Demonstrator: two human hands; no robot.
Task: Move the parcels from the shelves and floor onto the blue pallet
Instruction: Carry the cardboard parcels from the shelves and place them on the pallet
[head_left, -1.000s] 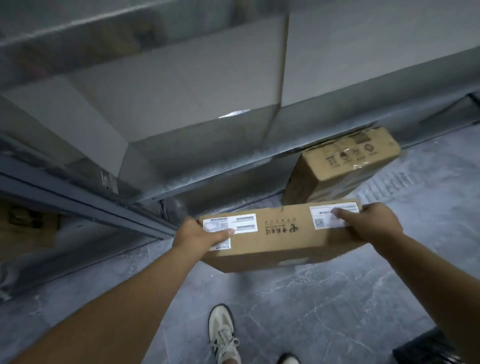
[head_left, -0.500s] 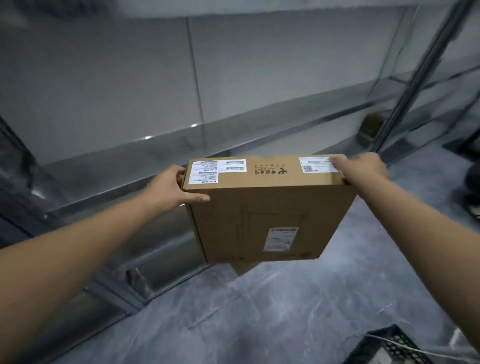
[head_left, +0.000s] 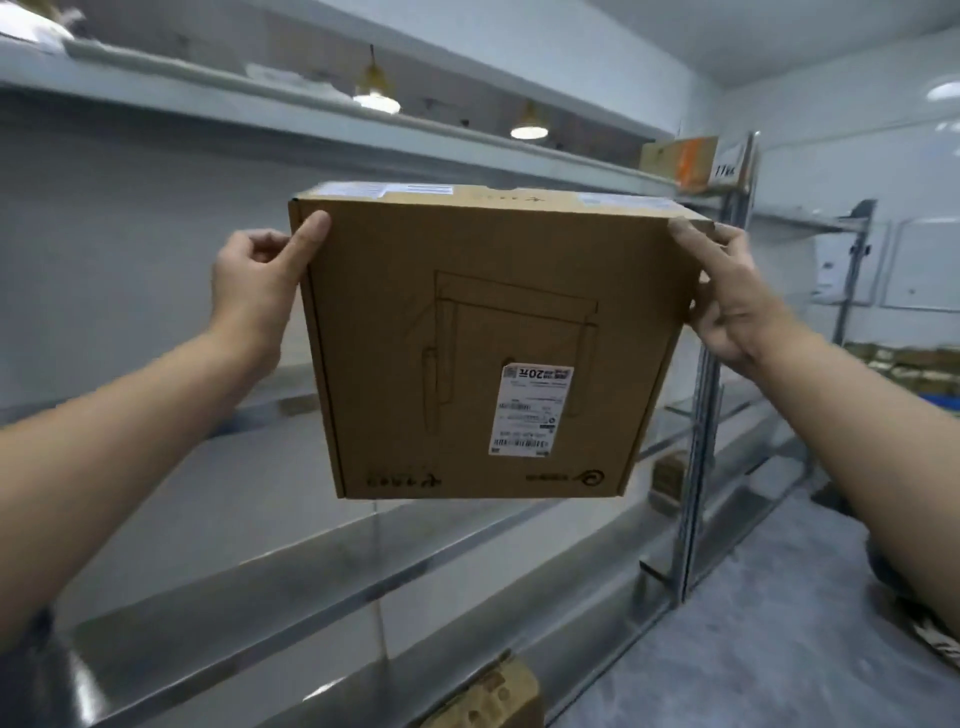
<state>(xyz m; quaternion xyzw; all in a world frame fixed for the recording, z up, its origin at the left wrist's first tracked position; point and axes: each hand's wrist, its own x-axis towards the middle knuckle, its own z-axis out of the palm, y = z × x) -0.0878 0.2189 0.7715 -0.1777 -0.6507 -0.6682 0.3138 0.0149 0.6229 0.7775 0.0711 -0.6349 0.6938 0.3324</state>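
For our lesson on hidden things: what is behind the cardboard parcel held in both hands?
Behind the cardboard parcel run grey metal shelves, seen either side of it. Whatever sits on the stretch directly behind it is covered.

I see the box (head_left: 483, 343) in the middle of the frame as plain brown cardboard, with a thin dark line drawing across its face and dark printed marks along its lower edge. Its label (head_left: 530, 410), lower right of centre, is white with black print and barcodes. The shelves (head_left: 363, 566) behind are dull silver-grey and the wall (head_left: 810, 119) is white. In the upper right a small carton (head_left: 680, 161) is brown with an orange band. The floor (head_left: 753, 649), lower right, is grey with pale veining. At the right edge I make out a blue patch (head_left: 943, 400).
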